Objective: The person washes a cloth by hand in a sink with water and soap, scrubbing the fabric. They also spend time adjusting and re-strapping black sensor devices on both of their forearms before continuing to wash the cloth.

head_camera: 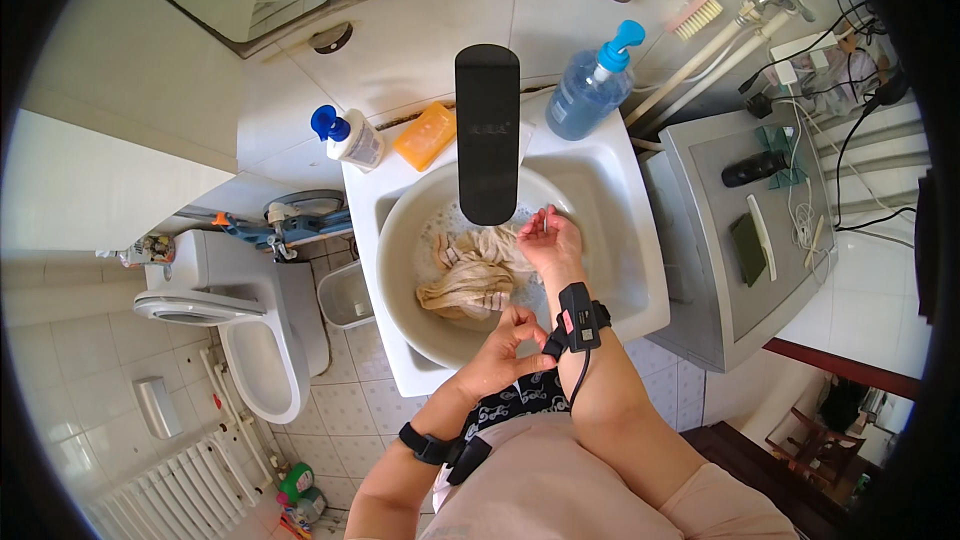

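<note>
A beige striped towel [472, 281] lies bunched in sudsy water inside a round basin [401, 315], which sits in the white sink [637, 270]. My right hand [551, 240] is over the basin's right side, palm up, fingers loosely curled and holding nothing. A small black device [579, 319] with a cable is strapped to my right forearm. My left hand [506, 352] pinches its black strap [555, 345] between thumb and fingers. Another black band [427, 444] circles my left forearm. A black rounded slab [487, 135] covers part of the basin's far rim.
On the sink's back ledge stand a white pump bottle [356, 139], an orange soap bar [425, 136] and a blue pump bottle [589, 94]. A grey appliance [697, 240] stands at right, with cables [802, 217] on top. A toilet [262, 360] and a small bin [346, 296] are at left.
</note>
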Demonstrator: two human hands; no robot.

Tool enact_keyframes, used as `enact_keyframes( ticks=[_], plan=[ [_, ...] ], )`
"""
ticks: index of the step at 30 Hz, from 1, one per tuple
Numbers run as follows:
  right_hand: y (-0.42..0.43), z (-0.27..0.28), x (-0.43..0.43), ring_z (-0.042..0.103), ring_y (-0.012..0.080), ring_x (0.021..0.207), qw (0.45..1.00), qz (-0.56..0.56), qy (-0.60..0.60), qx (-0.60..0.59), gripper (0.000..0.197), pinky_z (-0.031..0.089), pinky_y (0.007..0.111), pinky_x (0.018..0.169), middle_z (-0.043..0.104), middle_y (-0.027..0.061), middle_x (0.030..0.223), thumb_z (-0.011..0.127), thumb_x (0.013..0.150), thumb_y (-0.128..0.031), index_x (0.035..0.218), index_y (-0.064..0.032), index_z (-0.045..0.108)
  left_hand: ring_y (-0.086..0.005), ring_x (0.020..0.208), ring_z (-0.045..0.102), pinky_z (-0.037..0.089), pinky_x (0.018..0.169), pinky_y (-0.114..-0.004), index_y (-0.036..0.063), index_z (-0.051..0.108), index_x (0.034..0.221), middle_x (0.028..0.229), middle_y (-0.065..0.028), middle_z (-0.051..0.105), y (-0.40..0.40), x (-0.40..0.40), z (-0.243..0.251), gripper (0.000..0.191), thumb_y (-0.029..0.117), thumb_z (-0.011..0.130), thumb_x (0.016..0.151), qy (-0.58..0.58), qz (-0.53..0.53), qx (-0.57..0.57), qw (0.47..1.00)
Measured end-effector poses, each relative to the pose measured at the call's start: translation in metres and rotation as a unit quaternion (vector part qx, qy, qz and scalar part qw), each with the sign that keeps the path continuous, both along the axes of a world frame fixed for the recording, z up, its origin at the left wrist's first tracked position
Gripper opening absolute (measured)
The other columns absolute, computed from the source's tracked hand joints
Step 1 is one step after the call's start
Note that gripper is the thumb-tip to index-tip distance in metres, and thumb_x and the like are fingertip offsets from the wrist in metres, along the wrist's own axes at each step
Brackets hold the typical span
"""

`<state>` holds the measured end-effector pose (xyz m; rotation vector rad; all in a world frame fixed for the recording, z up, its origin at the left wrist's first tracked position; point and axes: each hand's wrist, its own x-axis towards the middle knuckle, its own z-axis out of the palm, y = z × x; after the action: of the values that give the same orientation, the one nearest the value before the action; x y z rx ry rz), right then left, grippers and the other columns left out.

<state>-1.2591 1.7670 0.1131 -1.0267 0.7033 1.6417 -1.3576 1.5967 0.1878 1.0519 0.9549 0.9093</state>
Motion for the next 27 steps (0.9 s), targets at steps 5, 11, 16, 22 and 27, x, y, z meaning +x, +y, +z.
enact_keyframes(
  ticks=[5,11,16,22,27],
  plan=[
    [-0.007,0.004,-0.007,0.052,0.0153,0.076,0.999,0.024,-0.001,0.027,0.021,0.042,0.031,0.066,0.055,0.0004,0.088,0.049,0.078,-0.002,0.095,-0.0118,0.057,-0.0175,0.104,0.036,0.023,0.101,-0.03,0.0099,0.058,0.09,0.106,-0.0026,0.036,-0.006,-0.007,0.004,0.024,0.015,0.077,0.076,-0.101,-0.05,-0.062,0.992],
    [-0.007,0.024,-0.013,0.052,0.016,0.074,0.998,0.03,0.054,0.03,0.019,0.042,0.031,0.067,0.055,0.0015,0.088,0.05,0.079,-0.002,0.094,-0.0127,0.056,-0.0164,0.114,0.037,0.028,0.104,-0.033,0.0112,0.055,0.101,0.109,-0.0022,0.039,-0.011,-0.003,-0.009,0.029,0.012,0.074,0.079,-0.079,-0.008,-0.129,0.988],
    [0.001,0.034,-0.01,0.052,0.017,0.074,0.996,-0.019,0.088,0.011,0.017,0.042,0.033,0.066,0.055,0.0019,0.085,0.046,0.083,-0.002,0.091,-0.0123,0.057,-0.0155,0.113,0.043,0.033,0.102,-0.031,0.0101,0.058,0.114,0.12,-0.0026,0.044,-0.023,0.013,-0.007,0.032,0.012,0.069,0.084,-0.021,0.015,-0.046,0.999],
    [-0.001,0.039,-0.005,0.052,0.0172,0.074,0.995,-0.023,0.095,0.001,0.011,0.042,0.033,0.066,0.056,0.0019,0.084,0.048,0.086,-0.006,0.087,-0.0111,0.057,-0.0097,0.095,0.051,0.04,0.089,-0.026,0.0042,0.063,0.105,0.101,0.0015,0.057,-0.028,0.02,0.002,0.02,0.018,0.063,0.09,-0.222,0.071,-0.269,0.935],
    [-0.004,0.038,-0.002,0.052,0.0178,0.075,0.995,-0.005,0.093,0.025,0.011,0.042,0.033,0.066,0.056,0.0034,0.084,0.049,0.085,-0.005,0.087,-0.0105,0.058,-0.0069,0.085,0.051,0.04,0.081,-0.022,0.0016,0.063,0.103,0.092,0.0016,0.06,-0.022,0.022,0.011,0.027,0.024,0.066,0.088,-0.234,0.073,-0.321,0.915]
  ],
)
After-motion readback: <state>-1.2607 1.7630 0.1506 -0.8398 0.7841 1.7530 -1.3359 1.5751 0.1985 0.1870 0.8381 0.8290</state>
